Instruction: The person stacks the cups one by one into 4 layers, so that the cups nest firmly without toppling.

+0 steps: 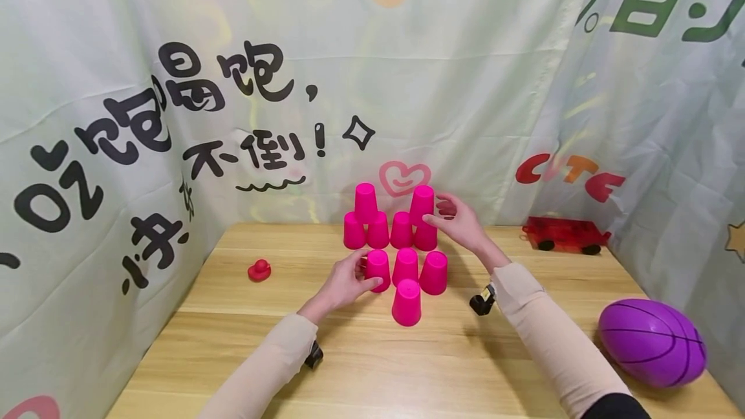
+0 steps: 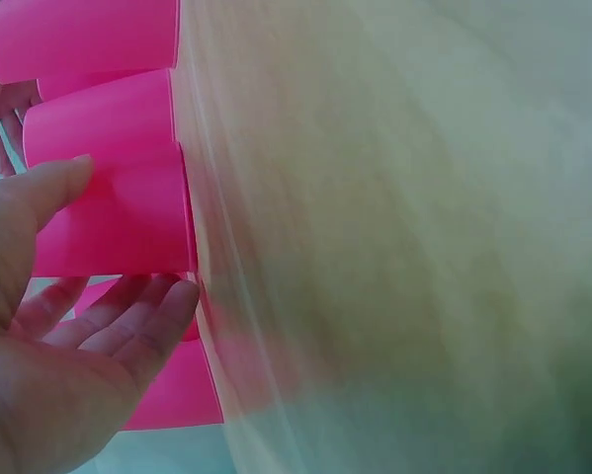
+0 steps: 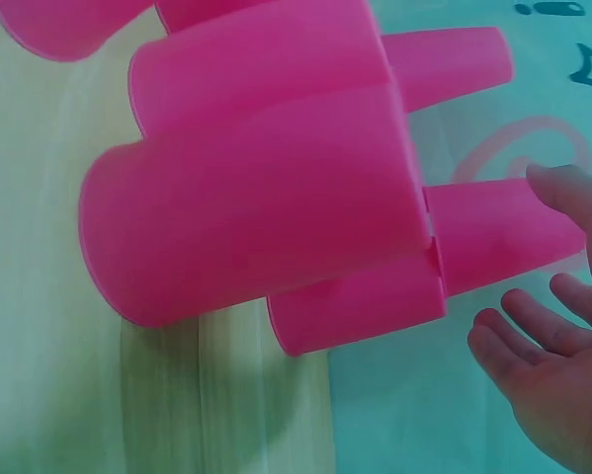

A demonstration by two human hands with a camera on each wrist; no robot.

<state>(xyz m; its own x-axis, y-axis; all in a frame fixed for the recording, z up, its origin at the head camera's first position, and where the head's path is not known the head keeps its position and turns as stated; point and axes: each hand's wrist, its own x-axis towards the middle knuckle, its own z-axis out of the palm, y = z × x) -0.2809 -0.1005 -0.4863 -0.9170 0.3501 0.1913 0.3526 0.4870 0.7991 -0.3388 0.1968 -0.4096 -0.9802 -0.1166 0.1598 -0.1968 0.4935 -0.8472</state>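
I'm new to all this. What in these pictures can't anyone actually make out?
Insides of the upside-down pink plastic cups: hidden by their own walls, every view.
Person's bare left hand: some fingertips hidden behind one cup, head view.
Person's bare right hand: partly cut off by the right edge, right wrist view.
Small red duck-shaped toy: fine details too small, head view.

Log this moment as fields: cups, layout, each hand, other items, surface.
cups: ten pink cups, narrow ends up
back: left stack and right stack, each one cup atop two
front: row of three, plus one nearer cup
left hand: around the row's leftmost cup
right hand: at the right stack's top cup, contact unclear
other items: red duck, red wheeled toy, purple ball
surface: wooden table
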